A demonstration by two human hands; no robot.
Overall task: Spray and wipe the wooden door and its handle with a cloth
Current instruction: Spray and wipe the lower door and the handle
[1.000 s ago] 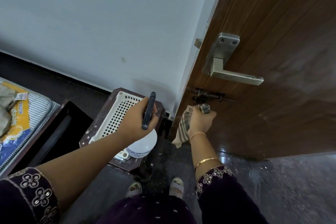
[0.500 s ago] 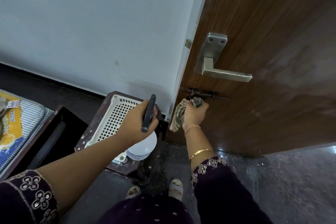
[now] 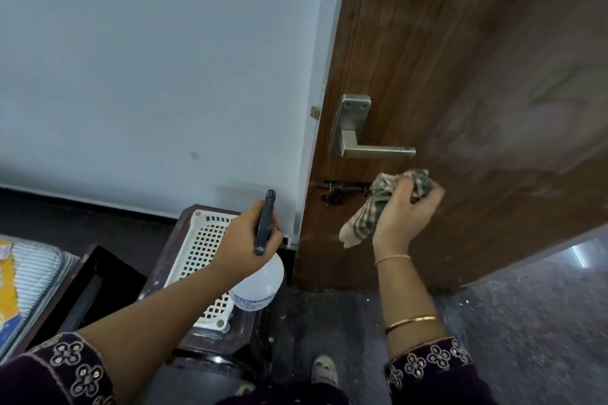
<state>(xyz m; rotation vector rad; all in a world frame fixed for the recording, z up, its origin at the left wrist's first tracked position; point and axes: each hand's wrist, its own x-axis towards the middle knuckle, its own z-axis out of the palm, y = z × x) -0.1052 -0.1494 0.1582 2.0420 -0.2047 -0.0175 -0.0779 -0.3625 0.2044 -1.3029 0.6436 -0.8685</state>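
Pale wall (image 3: 164,59) is met by the wooden door (image 3: 460,76), where the soft, limp cloth (image 3: 378,207) is held bunched in the right grip (image 3: 408,212) just below the handle (image 3: 375,152); it is judged best gripped wadded. The spray bottle (image 3: 260,283) is clasped in the left grip (image 3: 241,240).

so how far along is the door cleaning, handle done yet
Midway, it seems. Hazy streaks on the wooden door suggest some wiping is done. The right hand grips the checked cloth just below the lever handle; the left hand holds the spray bottle. The handle looks yet to do.
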